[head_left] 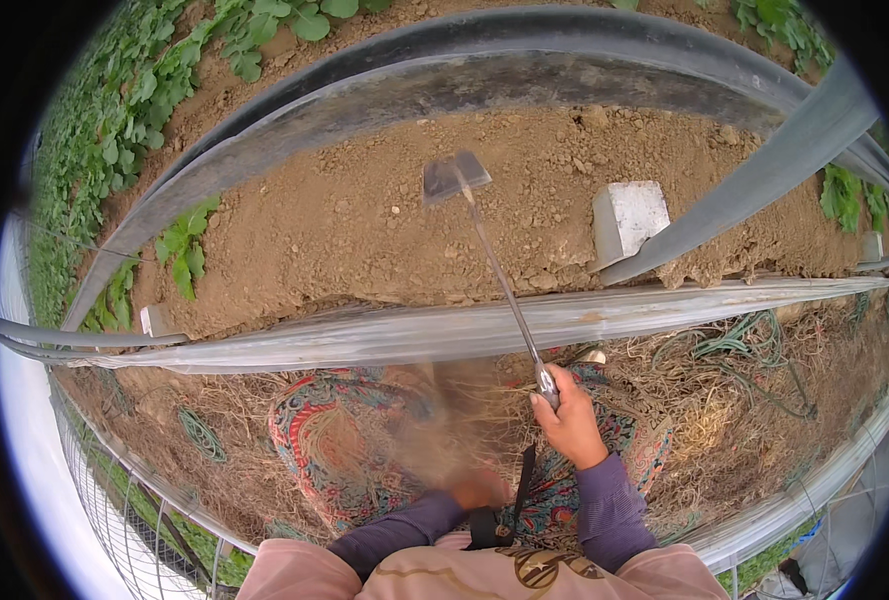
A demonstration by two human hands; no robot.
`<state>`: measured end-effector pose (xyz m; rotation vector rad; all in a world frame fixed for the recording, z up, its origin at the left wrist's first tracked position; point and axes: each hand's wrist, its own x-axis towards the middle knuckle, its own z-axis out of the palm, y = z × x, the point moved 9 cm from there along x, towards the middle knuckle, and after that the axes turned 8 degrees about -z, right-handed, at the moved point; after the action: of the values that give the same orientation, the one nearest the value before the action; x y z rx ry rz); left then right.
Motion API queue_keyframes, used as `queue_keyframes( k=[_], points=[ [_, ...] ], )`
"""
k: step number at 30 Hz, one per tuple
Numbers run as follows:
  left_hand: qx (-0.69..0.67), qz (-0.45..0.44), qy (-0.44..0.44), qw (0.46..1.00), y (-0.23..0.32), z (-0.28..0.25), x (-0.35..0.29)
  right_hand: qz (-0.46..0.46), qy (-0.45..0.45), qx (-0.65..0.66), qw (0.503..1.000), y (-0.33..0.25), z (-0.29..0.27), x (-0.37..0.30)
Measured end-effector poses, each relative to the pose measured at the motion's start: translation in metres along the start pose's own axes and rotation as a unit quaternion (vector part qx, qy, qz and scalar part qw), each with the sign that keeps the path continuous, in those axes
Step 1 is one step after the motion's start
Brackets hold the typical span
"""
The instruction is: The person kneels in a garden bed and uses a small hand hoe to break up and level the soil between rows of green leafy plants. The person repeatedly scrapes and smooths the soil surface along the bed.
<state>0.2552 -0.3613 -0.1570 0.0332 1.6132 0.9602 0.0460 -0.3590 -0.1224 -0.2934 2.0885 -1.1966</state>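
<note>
My right hand [572, 418] is closed around the dark handle end of a small hoe [504, 280]. The hoe reaches away over the brown soil [344, 220], and its flat square metal blade lies at or just above the ground; I cannot tell which. My left hand [479, 489] is close to my body, low and left of the right one, smeared by motion, so its fingers do not show. A brown blur, perhaps loose soil, hangs beyond it over my patterned trousers [334, 430].
A clear plastic sheet [384, 338] runs across between me and the soil. A thick dark pipe [464, 75] curves along the far side. A grey pole [764, 190] slants beside a whitish block [629, 220]. Green rope [749, 340] lies on dry straw. Leafy plants [114, 130] grow far left.
</note>
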Motion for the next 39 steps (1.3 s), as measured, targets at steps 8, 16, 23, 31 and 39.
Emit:
queue_keyframes(
  k=[8,16,23,31,39],
  points=[
    [0.153,0.075,0.092,0.981,-0.076,-0.012,0.081,-0.066,0.096,-0.008,0.993,0.004,-0.011,0.003],
    [0.164,0.169,0.071,0.969,-0.066,-0.009,0.067,-0.139,0.159,-0.001,0.977,-0.012,-0.004,-0.033],
    [0.228,0.074,0.058,0.969,-0.088,-0.009,0.084,-0.135,0.128,0.054,0.981,-0.001,0.022,-0.038],
    [0.24,0.12,0.103,0.958,-0.104,-0.01,0.067,-0.074,0.141,0.282,0.946,-0.02,0.035,-0.063],
    [0.246,0.107,0.083,0.96,-0.084,-0.027,0.066,-0.07,0.115,0.298,0.945,-0.029,0.041,-0.022]
  ],
)
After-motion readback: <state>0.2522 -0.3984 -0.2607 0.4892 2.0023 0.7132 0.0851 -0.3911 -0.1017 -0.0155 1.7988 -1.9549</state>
